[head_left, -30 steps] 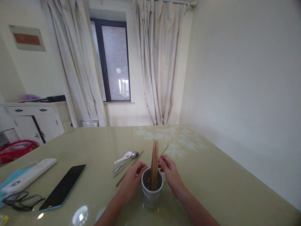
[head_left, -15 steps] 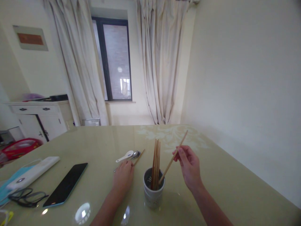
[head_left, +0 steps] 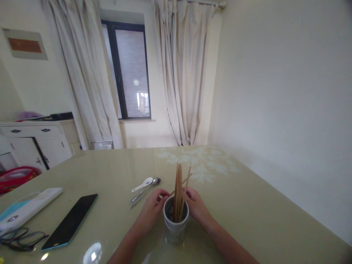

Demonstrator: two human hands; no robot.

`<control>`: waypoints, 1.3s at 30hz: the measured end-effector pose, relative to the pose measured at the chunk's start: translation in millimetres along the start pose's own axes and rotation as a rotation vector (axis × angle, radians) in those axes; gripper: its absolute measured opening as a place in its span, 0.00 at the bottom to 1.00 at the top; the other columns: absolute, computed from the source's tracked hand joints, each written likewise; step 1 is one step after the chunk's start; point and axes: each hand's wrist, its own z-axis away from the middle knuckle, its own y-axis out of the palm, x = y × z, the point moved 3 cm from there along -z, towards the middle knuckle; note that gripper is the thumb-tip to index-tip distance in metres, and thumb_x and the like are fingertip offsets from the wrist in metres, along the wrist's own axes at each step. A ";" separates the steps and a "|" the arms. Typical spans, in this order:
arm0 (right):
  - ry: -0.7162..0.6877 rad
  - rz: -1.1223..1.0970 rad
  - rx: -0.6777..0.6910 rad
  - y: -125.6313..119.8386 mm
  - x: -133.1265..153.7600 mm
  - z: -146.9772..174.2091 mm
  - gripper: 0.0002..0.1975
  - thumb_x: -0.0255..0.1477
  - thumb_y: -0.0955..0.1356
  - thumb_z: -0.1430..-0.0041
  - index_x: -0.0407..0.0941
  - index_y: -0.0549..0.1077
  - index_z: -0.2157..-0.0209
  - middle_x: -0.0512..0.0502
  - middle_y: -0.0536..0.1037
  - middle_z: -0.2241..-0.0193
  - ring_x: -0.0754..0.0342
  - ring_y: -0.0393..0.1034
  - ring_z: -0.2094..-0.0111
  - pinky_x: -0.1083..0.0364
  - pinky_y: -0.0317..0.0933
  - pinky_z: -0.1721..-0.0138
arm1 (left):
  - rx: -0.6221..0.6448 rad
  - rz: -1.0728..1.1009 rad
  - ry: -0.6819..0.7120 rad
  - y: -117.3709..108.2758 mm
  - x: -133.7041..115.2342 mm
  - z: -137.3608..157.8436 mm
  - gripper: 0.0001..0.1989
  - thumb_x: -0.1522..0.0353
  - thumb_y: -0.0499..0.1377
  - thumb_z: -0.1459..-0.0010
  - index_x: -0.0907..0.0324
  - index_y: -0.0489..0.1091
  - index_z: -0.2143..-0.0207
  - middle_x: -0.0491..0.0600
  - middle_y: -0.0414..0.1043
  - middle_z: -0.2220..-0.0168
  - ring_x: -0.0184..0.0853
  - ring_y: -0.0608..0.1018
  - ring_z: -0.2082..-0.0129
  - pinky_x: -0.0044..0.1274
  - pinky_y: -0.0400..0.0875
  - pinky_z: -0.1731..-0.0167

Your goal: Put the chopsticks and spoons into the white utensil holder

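Note:
A grey-white chopstick holder [head_left: 176, 231] stands upright on the table, with several wooden chopsticks [head_left: 178, 183] in it. One chopstick inside leans to the right. Behind the holder, another chopstick [head_left: 189, 176] slants up to the right, partly hidden by the upright bundle. Its lower end lies in the closed fingers of my left hand [head_left: 152, 209], just left of the holder's rim. To the right of the holder, my right hand [head_left: 198, 207] has its fingers curled in at the same chopstick; the bundle partly hides its fingertips. A white spoon [head_left: 142, 184] and metal cutlery [head_left: 144, 191] lie beyond my left hand.
On the left of the glossy table [head_left: 115, 227] lie a black phone [head_left: 71, 220], a white power strip [head_left: 33, 209] and dark-framed glasses [head_left: 23, 238]. A wall [head_left: 288, 110] runs along the right. Curtains [head_left: 184, 73] and a window [head_left: 133, 73] are at the back.
My right hand has let go of a chopstick, which now leans in the holder, and has moved left. My left hand has come right from beside the spoons, bringing another chopstick.

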 end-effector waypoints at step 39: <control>-0.285 0.199 -0.133 -8.4 65.3 22.1 0.22 0.46 0.71 0.32 0.46 0.75 0.74 0.51 0.72 0.77 0.53 0.65 0.73 0.56 0.59 0.70 | 0.159 0.583 -0.066 15.1 -45.4 19.5 0.20 0.50 0.68 0.40 0.55 0.79 0.57 0.48 0.82 0.56 0.41 0.80 0.53 0.28 0.73 0.50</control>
